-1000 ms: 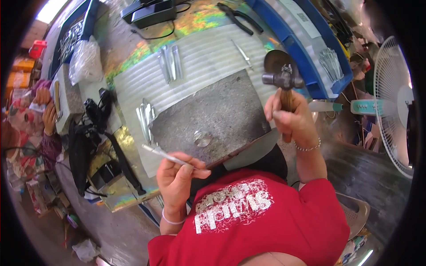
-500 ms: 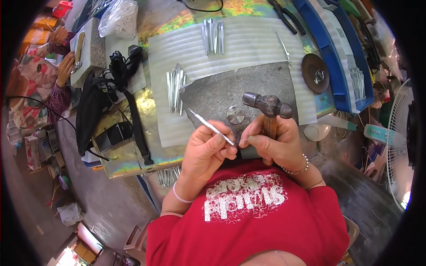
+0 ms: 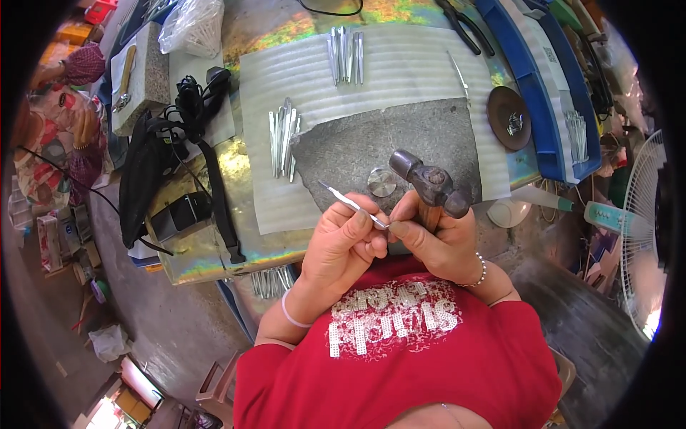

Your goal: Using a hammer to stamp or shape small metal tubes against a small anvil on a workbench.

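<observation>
My left hand (image 3: pixel 341 247) is closed around a slim silver pointed tool (image 3: pixel 348 202), its dark tip slanting up and left. My right hand (image 3: pixel 446 247) is closed around the wooden handle of a ball-peen hammer (image 3: pixel 431 182). The hammer's dark head stands above that hand. My right thumb and fingertip meet at the lower end of the silver tool, close to the left fingers. Just beyond both hands, a shiny round metal disc (image 3: pixel 381 182) lies on a dark grey stone slab (image 3: pixel 421 129).
Slim metal pieces lie in bundles (image 3: pixel 284 139) on white foam sheeting (image 3: pixel 286 71). Black-handled pliers (image 3: pixel 468 30), a brown dish (image 3: pixel 504 136) and a blue tray (image 3: pixel 550 161) are at right. A black strapped bag (image 3: pixel 146 179) lies left. Another person's hand (image 3: pixel 87 129) is far left.
Both hands have drawn closer together, and the right fingertips now touch the silver tool's lower end. The hammer head has tilted. The person at left has let go of a hammer on a stone block.
</observation>
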`<action>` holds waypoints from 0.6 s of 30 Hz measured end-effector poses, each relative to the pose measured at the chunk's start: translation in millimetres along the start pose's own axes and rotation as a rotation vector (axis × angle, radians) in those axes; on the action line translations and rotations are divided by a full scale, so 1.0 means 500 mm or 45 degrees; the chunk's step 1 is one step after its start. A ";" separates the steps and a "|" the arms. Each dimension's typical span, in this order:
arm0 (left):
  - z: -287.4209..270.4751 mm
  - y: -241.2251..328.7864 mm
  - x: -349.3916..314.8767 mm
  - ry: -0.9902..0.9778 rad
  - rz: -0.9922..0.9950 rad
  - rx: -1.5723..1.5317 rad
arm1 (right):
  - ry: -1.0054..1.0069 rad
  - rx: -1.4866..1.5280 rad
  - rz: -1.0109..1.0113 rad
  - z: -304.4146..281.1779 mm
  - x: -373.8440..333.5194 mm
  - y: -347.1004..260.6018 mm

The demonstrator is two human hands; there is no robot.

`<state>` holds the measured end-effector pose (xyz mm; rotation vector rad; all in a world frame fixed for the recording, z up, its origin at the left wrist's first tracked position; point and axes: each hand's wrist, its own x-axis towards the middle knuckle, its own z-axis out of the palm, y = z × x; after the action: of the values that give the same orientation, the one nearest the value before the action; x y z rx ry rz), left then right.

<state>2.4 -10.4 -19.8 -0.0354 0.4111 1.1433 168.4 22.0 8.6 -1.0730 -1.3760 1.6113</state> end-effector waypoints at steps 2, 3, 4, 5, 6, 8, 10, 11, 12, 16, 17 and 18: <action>0.001 -0.003 0.000 0.012 0.016 -0.021 | 0.024 -0.093 -0.008 0.002 0.000 0.004; 0.001 -0.004 0.001 0.013 0.014 -0.021 | 0.055 -0.148 -0.133 0.007 0.004 0.006; 0.001 -0.006 0.002 0.023 0.018 -0.033 | 0.087 -0.203 -0.259 0.010 0.007 0.007; 0.000 -0.007 0.003 0.033 0.021 -0.045 | 0.080 -0.369 -0.339 0.008 0.007 0.002; 0.000 -0.009 0.004 0.032 0.017 -0.047 | 0.092 -0.469 -0.456 0.008 0.005 -0.003; -0.001 -0.011 0.005 -0.012 0.048 -0.001 | 0.082 -0.641 -0.709 0.003 0.009 0.002; 0.005 -0.013 0.003 0.035 0.084 0.043 | 0.070 -0.664 -0.755 0.002 0.016 0.007; 0.008 -0.014 0.002 0.082 0.120 0.084 | 0.054 -0.688 -0.800 0.005 0.020 0.009; -0.003 -0.010 0.005 -0.021 0.112 0.015 | 0.118 -0.654 -0.786 0.012 0.026 0.016; -0.004 -0.001 -0.009 0.049 0.150 0.011 | -0.131 -0.159 0.051 -0.023 0.022 -0.015; 0.002 0.008 -0.014 0.063 0.188 0.029 | -0.106 -0.270 0.014 -0.034 0.026 -0.017; 0.005 0.015 -0.016 0.077 0.226 0.049 | -0.080 -0.380 -0.026 -0.045 0.033 -0.018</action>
<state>-6.4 -13.7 -13.5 0.0000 0.4976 1.3116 183.5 46.9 13.8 -1.1817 -1.7031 1.4657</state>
